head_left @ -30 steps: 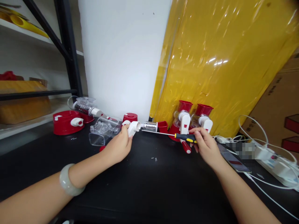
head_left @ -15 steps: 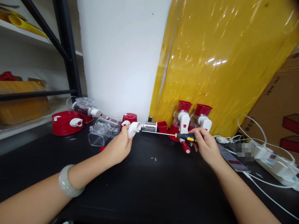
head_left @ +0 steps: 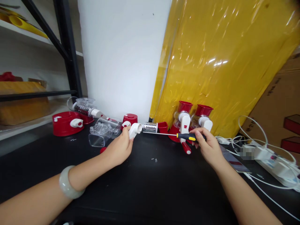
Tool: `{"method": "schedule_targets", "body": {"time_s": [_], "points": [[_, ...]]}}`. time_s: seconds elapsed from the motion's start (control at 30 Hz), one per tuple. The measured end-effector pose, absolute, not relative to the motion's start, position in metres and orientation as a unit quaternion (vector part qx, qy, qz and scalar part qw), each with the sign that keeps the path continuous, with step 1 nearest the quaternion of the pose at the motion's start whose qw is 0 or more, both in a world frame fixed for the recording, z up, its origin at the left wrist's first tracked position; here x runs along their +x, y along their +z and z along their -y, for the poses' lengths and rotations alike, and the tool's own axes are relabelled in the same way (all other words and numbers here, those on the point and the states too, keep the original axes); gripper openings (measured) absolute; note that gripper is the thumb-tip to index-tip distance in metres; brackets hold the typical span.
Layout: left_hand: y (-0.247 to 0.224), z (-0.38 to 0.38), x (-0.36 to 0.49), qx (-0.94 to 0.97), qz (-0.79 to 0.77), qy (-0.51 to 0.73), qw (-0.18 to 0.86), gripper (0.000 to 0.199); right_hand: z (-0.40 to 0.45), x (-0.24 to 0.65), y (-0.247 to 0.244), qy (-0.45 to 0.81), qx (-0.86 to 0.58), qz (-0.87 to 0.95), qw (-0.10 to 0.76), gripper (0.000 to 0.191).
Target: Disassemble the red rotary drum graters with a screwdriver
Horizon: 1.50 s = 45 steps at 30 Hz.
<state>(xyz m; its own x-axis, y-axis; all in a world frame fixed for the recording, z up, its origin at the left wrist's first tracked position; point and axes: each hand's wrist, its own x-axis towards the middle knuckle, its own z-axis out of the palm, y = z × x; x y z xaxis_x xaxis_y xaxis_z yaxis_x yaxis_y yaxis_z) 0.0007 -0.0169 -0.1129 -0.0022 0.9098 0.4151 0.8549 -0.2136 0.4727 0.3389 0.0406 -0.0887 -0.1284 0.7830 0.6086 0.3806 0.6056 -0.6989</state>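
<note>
1. L hand (head_left: 119,148): 1 ea.; fingers closed on item 2. Pale bangle (head_left: 67,182) on my wrist.
2. White crank part (head_left: 134,130): 1 pc., plastic, held up over tbl. approx. mid-view; round open end faces R, twd. driver tip.
3. R hand (head_left: 209,148): 1 ea.; my thumb & fingers gripping handle of item 4.
4. Screwdriver (head_left: 187,137): 1 pc., blk/yel. handle, long shaft approx. horiz., pointing L; tip just beside item 2. Contact: I can't tell.
5. Grater drum (head_left: 150,127): 1 pc., metal, lying behind shaft; red cup (head_left: 162,127) just R of it.
6. Clear housing (head_left: 100,134): on tbl., L of my L hand.
7. Lg. red base (head_left: 67,126): 1 pc., w/ white knob, far L; sm. red base (head_left: 130,117) behind L hand.
8. Assembled graters: front unit (head_left: 185,123) & rear unit (head_left: 204,111), red tops, upright, beyond driver handle.
9. Sm. metal bits (head_left: 154,160): few, on blk. tbl. (head_left: 159,193), betw. my forearms.
10. Phone (head_left: 235,161) & pwr. strip (head_left: 281,170) w/ white cables: R side.
</note>
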Motion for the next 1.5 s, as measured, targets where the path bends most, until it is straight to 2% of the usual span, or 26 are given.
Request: {"method": "schedule_targets", "body": {"time_s": [0.07,0.2,0.3,0.43,0.57,0.63,0.73,0.9,1.0,1.1,1.5], "points": [[-0.113,0.017,0.001,0.707,-0.625,0.33,0.037,0.043,-0.042,0.339,-0.089,0.173,-0.365,0.726,0.557,0.027],[-0.111,0.019,0.003,0.709,-0.621,0.332,0.037,0.042,-0.046,0.344,-0.092,0.263,-0.276,0.728,0.569,0.039],[-0.111,0.019,0.004,0.705,-0.623,0.336,0.044,0.042,-0.046,0.344,-0.092,0.282,-0.311,0.719,0.554,0.034],[-0.111,0.018,0.004,0.705,-0.625,0.332,0.047,0.043,-0.045,0.34,-0.089,0.24,-0.401,0.708,0.53,0.031],[-0.111,0.019,0.004,0.709,-0.624,0.326,0.046,0.043,-0.046,0.339,-0.089,0.231,-0.32,0.712,0.582,0.033],[-0.11,0.019,0.004,0.71,-0.624,0.325,0.044,0.042,-0.046,0.342,-0.091,0.27,-0.279,0.719,0.577,0.038],[-0.11,0.019,0.004,0.709,-0.624,0.325,0.041,0.04,-0.046,0.343,-0.092,0.303,-0.295,0.716,0.555,0.033],[-0.111,0.019,0.005,0.715,-0.621,0.318,0.044,0.04,-0.043,0.338,-0.088,0.22,-0.402,0.695,0.554,0.032],[-0.113,0.019,0.005,0.718,-0.619,0.314,0.047,0.043,-0.044,0.336,-0.087,0.182,-0.389,0.679,0.595,0.027],[-0.113,0.02,0.006,0.721,-0.618,0.311,0.047,0.043,-0.048,0.337,-0.09,0.2,-0.363,0.665,0.621,0.023],[-0.111,0.023,0.008,0.721,-0.62,0.306,0.053,0.043,-0.055,0.341,-0.095,0.189,-0.341,0.666,0.636,0.022]]}}
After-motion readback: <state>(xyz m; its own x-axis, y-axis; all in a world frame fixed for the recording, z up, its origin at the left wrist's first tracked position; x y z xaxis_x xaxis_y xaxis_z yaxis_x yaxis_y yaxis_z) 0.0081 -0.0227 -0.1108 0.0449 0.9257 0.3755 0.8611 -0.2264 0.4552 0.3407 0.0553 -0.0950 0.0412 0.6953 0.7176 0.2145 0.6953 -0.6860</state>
